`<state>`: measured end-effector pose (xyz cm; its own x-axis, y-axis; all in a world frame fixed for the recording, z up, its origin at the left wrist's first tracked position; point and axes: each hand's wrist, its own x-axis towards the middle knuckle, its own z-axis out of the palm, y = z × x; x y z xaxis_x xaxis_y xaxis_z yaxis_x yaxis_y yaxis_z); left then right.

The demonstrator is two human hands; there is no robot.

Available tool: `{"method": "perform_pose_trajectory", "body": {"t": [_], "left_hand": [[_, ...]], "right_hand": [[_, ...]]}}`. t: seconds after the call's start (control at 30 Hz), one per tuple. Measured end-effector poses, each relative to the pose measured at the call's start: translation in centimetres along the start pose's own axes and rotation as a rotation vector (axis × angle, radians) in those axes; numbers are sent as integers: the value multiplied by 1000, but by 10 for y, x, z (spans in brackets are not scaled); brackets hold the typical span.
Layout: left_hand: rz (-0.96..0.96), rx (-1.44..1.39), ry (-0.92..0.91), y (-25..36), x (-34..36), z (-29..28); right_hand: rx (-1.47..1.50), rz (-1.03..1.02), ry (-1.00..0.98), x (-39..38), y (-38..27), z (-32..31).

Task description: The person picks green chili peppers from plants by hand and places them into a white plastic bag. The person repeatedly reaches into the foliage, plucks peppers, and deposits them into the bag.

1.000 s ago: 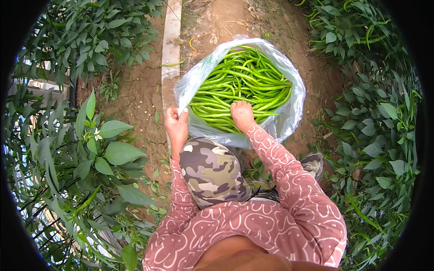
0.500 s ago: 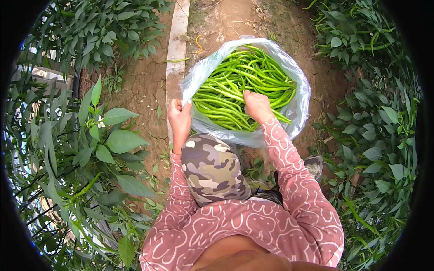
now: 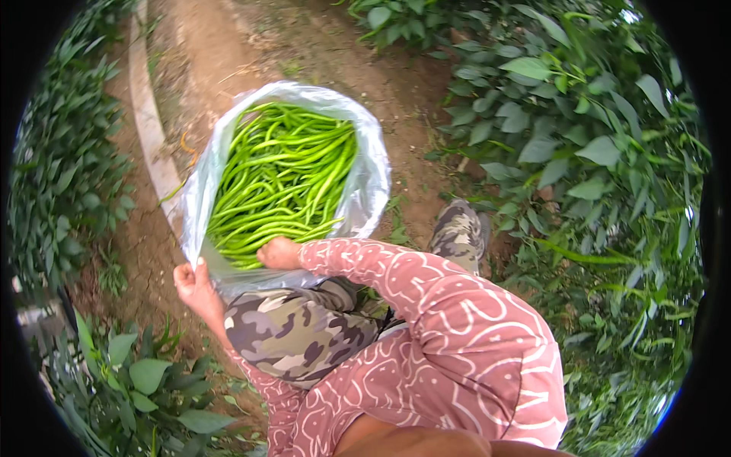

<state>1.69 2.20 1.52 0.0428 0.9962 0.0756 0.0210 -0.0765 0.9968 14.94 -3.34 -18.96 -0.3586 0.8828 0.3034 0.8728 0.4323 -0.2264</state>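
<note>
Both hands shift on a bag of green beans

Since a second ago the view has swung, so the clear plastic bag (image 3: pixel 365 175) now sits left of centre on the dirt path (image 3: pixel 228 46), and both hands have slid along its near rim. Long green beans (image 3: pixel 282 175) fill it. Left hand (image 3: pixel 194 283) pinches the rim's left edge, fingers closed on plastic. Right hand (image 3: pixel 279 253) grasps the near rim beside the beans. Camouflage trousers (image 3: pixel 297 331) press against the bag; leafy plants (image 3: pixel 579 152) flank the path

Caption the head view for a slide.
Both hands, left hand and right hand, grip a clear plastic bag of long green peppers.
</note>
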Motion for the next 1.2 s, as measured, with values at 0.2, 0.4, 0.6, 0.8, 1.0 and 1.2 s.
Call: {"method": "perform_pose_trajectory", "body": {"t": [0.2, 0.4, 0.6, 0.8, 1.0, 1.2], "left_hand": [[-77, 25, 45, -10, -8, -12], [-74, -63, 127, -21, -7, -11], [-67, -122, 137, -75, 13, -28], [-94, 1098, 137, -90, 33, -63], [214, 1314, -86, -2, 44, 5], [-229, 1646, -694, -50, 73, 28]], "right_hand": [[399, 227, -554, -29, 14, -32], [48, -46, -195, -40, 17, -35], [283, 81, -388, -37, 23, -72], [-30, 412, 66, -59, 85, -191], [-63, 997, 122, -80, 178, -268], [217, 1191, -56, -75, 253, -227]]}}
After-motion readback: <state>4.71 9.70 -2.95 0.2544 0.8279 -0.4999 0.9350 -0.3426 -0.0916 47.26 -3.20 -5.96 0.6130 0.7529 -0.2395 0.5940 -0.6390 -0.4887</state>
